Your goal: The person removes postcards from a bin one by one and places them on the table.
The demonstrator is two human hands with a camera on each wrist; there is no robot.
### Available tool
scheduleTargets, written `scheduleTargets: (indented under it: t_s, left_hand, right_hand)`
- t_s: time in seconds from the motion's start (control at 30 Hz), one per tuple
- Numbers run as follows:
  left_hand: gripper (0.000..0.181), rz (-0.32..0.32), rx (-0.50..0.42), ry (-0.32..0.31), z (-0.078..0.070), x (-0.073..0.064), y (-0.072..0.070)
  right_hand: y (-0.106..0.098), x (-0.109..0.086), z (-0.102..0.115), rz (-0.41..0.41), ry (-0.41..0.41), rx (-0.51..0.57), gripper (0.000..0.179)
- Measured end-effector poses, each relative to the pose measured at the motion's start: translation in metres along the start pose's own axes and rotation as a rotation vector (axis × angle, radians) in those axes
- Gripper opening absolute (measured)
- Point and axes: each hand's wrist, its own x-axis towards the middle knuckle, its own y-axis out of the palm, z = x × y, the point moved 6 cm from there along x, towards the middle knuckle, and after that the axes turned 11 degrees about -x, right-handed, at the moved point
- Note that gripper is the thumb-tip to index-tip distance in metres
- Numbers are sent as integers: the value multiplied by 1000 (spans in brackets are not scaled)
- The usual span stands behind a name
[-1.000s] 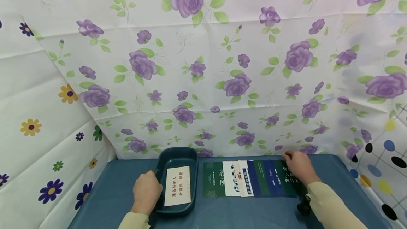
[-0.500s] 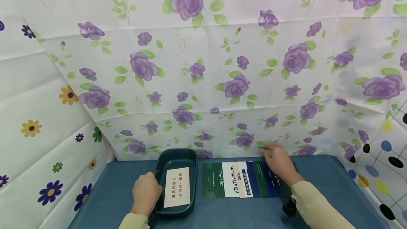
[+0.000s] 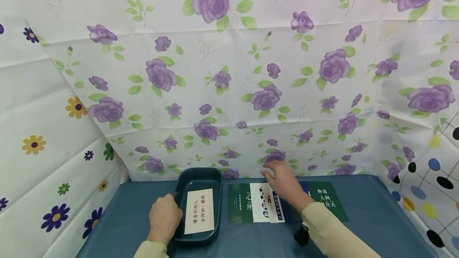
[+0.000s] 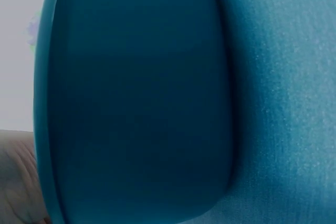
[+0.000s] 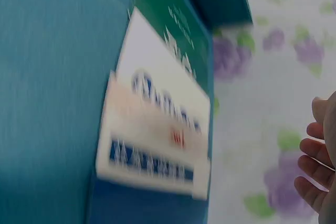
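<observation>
My left hand (image 3: 165, 217) grips the left rim of a dark teal tray (image 3: 199, 183). Inside the tray lies one white card (image 3: 199, 211) with red writing. In the left wrist view the tray's outer wall (image 4: 142, 98) fills the middle, and part of the hand (image 4: 21, 182) shows behind it. Right of the tray is a row of overlapping printed cards, from a green card (image 3: 239, 210) through white and blue ones to a dark green card (image 3: 333, 196). My right hand (image 3: 285, 182) hovers above the row with loosely bent fingers, holding nothing; its forearm hides some cards.
A blue-teal cloth (image 3: 258, 242) covers the table. Behind it rises a white sheet with purple roses (image 3: 267, 96). Further patterned sheets hang at the left and right sides. A small black device (image 3: 301, 235) is strapped under the right wrist.
My right hand has moved left along the row, from the dark green card at its right end to above the white and blue cards. The left hand and tray stay put.
</observation>
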Motion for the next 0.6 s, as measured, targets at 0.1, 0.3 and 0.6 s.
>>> scheduleTargets:
  t_s: [0.1,0.3,0.6]
  left_hand:
    - [11,2,-6,-1,0,1,-1]
    - [12,-10,-9,3,1,1,0]
    - [13,8,-2,-14,0,1,0]
  right_hand:
    - [8,-2,24,37,-43,11,35]
    - [22,-5,61,61,-123,13,33]
    - [41,0,118,107,-278,-7,40]
